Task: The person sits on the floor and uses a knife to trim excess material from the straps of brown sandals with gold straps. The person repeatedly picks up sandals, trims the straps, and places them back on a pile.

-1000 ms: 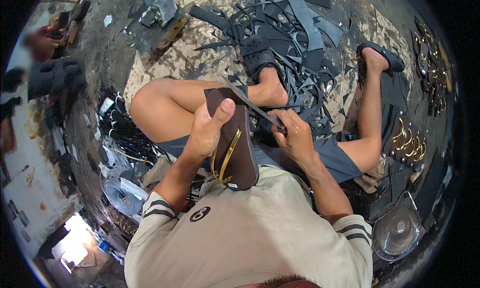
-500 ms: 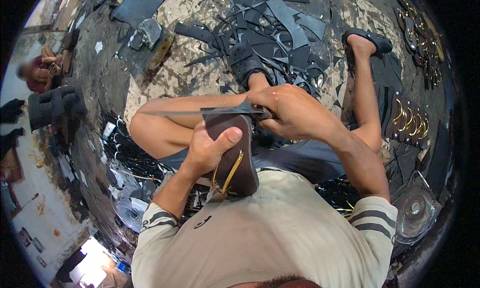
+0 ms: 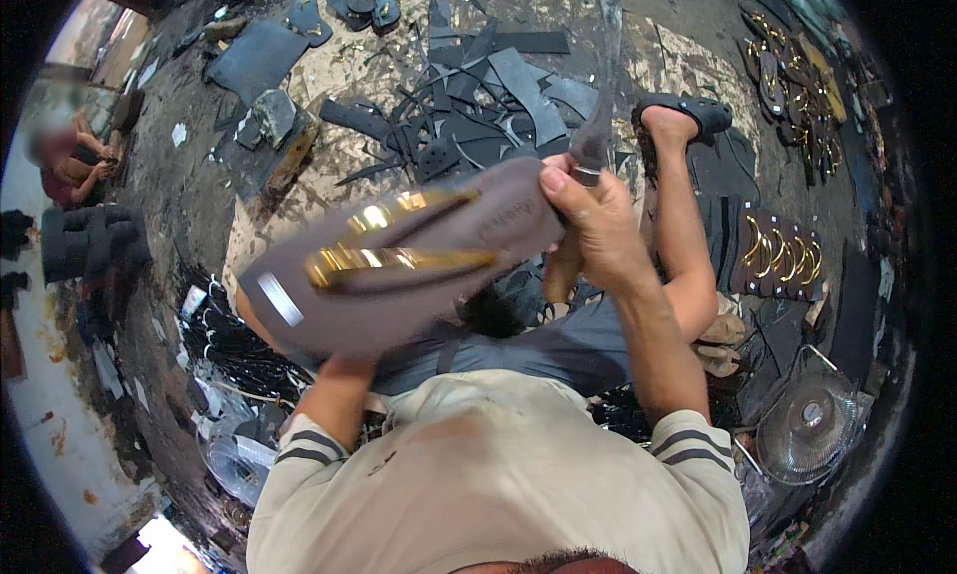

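I hold a brown sandal (image 3: pixel 399 265) with gold straps up close, lying sideways with its strap side facing me. My left hand is hidden under it; only the left forearm (image 3: pixel 334 394) shows, rising to its lower left end. My right hand (image 3: pixel 598 225) grips a knife by its wooden handle (image 3: pixel 561 270). The knife's blade (image 3: pixel 598 125) points up and away. The right thumb rests on the right end of the sandal.
Black rubber offcuts (image 3: pixel 478 105) litter the ground ahead. A board of finished sandals (image 3: pixel 778 250) lies at right and a small fan (image 3: pixel 807 424) at lower right. My foot in a black sandal (image 3: pixel 678 120) stretches forward. Another person (image 3: pixel 65 160) sits far left by stacked black soles (image 3: pixel 90 240).
The sandal has come up toward the camera and turned from upright to sideways. The knife went from lying across the sole's top edge to blade-up at the sandal's right end.
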`<state>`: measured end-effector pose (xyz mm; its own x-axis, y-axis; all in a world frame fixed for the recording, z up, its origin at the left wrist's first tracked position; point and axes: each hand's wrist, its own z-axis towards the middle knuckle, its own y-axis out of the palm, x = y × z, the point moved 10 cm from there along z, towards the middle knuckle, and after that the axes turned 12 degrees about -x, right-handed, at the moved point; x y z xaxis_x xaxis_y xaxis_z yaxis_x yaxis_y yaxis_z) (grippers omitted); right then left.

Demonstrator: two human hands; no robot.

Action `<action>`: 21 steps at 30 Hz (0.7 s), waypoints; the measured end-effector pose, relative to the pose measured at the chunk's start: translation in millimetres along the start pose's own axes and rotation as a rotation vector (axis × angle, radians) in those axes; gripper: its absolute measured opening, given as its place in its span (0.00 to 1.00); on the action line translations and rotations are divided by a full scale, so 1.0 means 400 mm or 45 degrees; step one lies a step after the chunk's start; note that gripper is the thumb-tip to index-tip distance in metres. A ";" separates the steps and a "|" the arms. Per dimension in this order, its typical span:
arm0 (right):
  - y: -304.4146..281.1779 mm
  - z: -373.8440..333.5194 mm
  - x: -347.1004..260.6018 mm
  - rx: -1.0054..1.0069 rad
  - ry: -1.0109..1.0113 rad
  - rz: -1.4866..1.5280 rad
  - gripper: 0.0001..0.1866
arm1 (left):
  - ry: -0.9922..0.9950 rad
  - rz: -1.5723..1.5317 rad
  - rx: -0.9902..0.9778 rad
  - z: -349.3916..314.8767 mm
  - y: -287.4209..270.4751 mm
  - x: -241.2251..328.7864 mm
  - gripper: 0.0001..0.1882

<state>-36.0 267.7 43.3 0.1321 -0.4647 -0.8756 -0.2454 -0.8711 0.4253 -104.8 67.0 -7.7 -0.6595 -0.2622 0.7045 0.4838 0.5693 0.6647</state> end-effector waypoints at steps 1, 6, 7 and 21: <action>0.024 0.001 0.019 0.038 -0.011 0.013 0.13 | 0.121 0.100 0.044 -0.004 0.006 0.006 0.33; 0.124 0.000 0.059 -0.044 -0.162 -0.496 0.17 | 0.456 -0.022 0.294 0.041 0.046 0.040 0.23; 0.124 -0.003 0.070 -0.023 -0.198 -0.680 0.16 | 0.463 -0.100 0.359 0.039 0.025 0.044 0.22; 0.168 -0.006 0.174 -0.295 -0.212 -1.481 0.17 | 0.349 -0.135 0.416 -0.065 -0.084 -0.059 0.23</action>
<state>-41.0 176.6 11.6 0.0302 0.6319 -0.7745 0.1201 -0.7715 -0.6248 -90.4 33.8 -40.4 -0.4971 -0.5045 0.7060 0.1853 0.7331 0.6543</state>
